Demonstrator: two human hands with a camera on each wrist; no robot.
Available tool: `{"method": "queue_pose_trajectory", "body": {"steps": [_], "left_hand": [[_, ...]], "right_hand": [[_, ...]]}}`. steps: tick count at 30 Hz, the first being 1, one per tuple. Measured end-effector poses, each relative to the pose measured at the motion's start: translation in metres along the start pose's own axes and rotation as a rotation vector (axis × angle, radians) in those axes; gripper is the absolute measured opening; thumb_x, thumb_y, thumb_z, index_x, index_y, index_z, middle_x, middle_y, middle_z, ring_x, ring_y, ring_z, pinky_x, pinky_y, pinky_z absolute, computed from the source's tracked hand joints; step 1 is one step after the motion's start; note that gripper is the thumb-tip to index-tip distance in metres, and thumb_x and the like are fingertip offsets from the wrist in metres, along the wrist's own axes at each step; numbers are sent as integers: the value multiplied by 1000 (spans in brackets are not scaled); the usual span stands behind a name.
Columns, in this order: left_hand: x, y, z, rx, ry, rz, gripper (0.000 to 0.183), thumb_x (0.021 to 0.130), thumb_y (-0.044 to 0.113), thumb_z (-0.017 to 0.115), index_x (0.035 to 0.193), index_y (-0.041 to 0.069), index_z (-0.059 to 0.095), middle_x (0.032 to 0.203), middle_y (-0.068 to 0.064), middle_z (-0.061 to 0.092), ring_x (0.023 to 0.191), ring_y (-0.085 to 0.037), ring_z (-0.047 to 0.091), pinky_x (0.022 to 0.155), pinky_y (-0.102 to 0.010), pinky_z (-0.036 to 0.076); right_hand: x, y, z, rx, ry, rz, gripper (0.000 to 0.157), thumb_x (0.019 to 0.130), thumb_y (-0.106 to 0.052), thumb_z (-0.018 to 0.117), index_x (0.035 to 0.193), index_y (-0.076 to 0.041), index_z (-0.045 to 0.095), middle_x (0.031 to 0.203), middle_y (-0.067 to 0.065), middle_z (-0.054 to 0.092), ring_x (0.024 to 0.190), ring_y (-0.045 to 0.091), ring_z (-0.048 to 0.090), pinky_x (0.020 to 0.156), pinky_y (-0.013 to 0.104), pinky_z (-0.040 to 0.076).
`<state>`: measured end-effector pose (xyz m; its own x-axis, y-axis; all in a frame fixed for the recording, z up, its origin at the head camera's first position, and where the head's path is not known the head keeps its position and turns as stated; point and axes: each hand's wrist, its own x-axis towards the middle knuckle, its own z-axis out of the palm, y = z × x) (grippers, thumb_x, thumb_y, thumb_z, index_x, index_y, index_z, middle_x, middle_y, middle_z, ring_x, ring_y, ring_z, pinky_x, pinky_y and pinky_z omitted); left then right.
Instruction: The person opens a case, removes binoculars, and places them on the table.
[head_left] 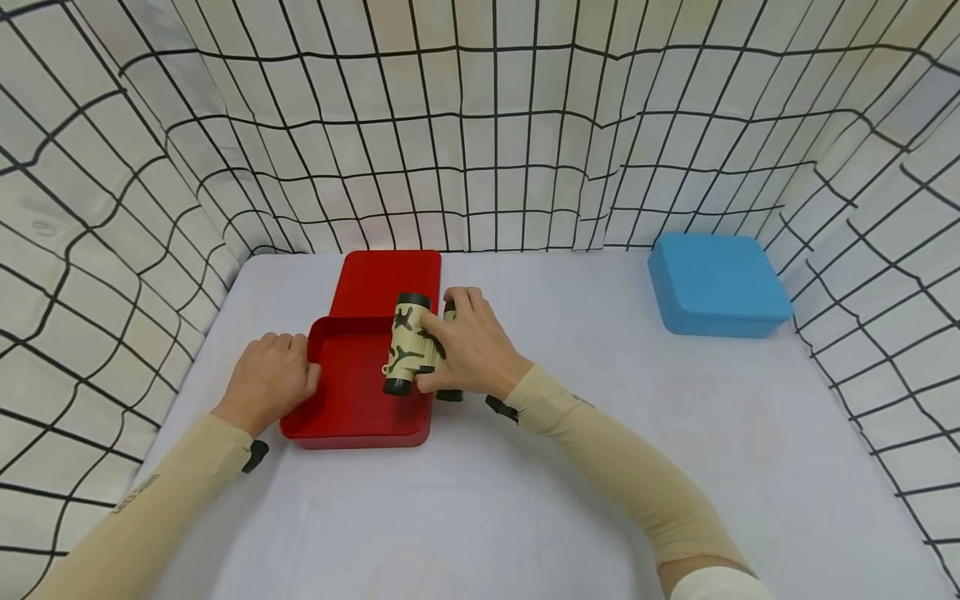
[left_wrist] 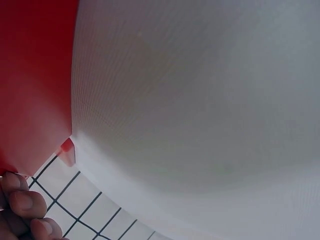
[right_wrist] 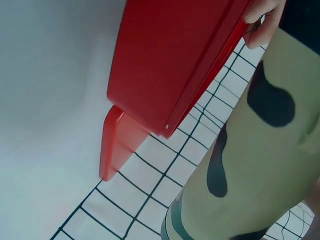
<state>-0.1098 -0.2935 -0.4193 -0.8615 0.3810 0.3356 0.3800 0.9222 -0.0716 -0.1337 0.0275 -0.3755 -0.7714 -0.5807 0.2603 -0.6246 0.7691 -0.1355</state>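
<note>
My right hand point(head_left: 476, 346) grips a pair of camouflage binoculars point(head_left: 409, 333) with black ends, fingers and thumb curled round it. The binoculars are over the right side of an open red box point(head_left: 360, 440); one barrel point(right_wrist: 270, 115) fills much of the right wrist view. At the box's left wall, my left hand point(head_left: 273, 375) pinches the rim with curled fingers, which also show at the corner of the left wrist view. Behind the box lies a flat red lid point(head_left: 386, 283), partly hidden by it.
A closed blue box point(head_left: 720, 287) stands at the back right of the white table point(head_left: 540, 500). Black netting point(head_left: 495, 125) over pale sheets encloses the left, back and right sides.
</note>
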Motion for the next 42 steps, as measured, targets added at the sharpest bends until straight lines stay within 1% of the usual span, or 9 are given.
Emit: {"method": "queue_pose_trajectory", "body": {"steps": [3, 7, 12, 18, 20, 25, 27, 34, 42], "left_hand": [[0, 0, 0, 3, 13, 6, 22, 84, 10, 60, 70, 2, 45, 56, -8, 42, 54, -23, 38, 50, -33, 34], [0, 1, -1, 17, 20, 14, 23, 84, 11, 61, 69, 2, 46, 56, -9, 42, 54, -23, 37, 49, -34, 34], [0, 1, -1, 19, 18, 12, 23, 84, 11, 61, 69, 3, 45, 56, -8, 40, 54, -22, 36, 49, -32, 32], [2, 2, -1, 31, 43, 30, 25, 82, 10, 62, 68, 4, 43, 54, -7, 38, 52, -22, 35, 48, -30, 30], [3, 2, -1, 32, 35, 27, 25, 82, 10, 62, 68, 4, 43, 55, -7, 38, 52, -22, 35, 49, -30, 31], [2, 2, -3, 31, -22, -1, 24, 83, 11, 63, 70, 3, 45, 56, -7, 40, 54, -22, 37, 50, -31, 33], [1, 2, -4, 30, -33, -8, 24, 84, 12, 63, 71, 3, 45, 56, -7, 40, 54, -22, 37, 50, -31, 33], [1, 0, -2, 34, -6, 8, 24, 84, 11, 61, 69, 3, 44, 55, -7, 39, 53, -22, 36, 49, -30, 30], [1, 0, -1, 26, -30, -14, 23, 85, 12, 60, 71, 3, 44, 56, -7, 40, 54, -22, 37, 50, -31, 31]], "right_hand": [[-3, 3, 1, 0, 10, 9, 58, 75, -60, 73, 123, -27, 63, 134, 16, 53, 126, 30, 44, 100, 40, 48], [-8, 7, 1, 30, 21, 30, 57, 75, -57, 75, 122, -28, 64, 134, 16, 52, 126, 31, 44, 101, 42, 48], [-11, 12, 0, 75, 19, 57, 55, 75, -55, 77, 121, -27, 65, 135, 15, 50, 129, 31, 43, 103, 45, 48], [-15, 19, -2, 99, 23, 83, 58, 74, -58, 80, 121, -28, 66, 137, 18, 51, 131, 33, 42, 105, 46, 47], [-17, 21, -2, 101, 29, 85, 59, 74, -58, 80, 121, -27, 66, 137, 19, 51, 131, 34, 43, 104, 47, 48], [-20, 25, -2, 107, 39, 85, 60, 74, -59, 81, 121, -25, 65, 138, 21, 51, 130, 36, 43, 103, 48, 49], [-22, 26, -3, 110, 43, 89, 61, 73, -58, 82, 121, -24, 65, 138, 21, 51, 130, 37, 43, 102, 48, 50], [-28, 30, -3, 120, 43, 97, 62, 73, -58, 83, 121, -22, 66, 138, 22, 52, 130, 37, 43, 103, 49, 49], [-36, 36, 1, 116, 55, 99, 59, 73, -55, 81, 121, -23, 66, 136, 21, 52, 129, 35, 43, 103, 49, 48]]}}
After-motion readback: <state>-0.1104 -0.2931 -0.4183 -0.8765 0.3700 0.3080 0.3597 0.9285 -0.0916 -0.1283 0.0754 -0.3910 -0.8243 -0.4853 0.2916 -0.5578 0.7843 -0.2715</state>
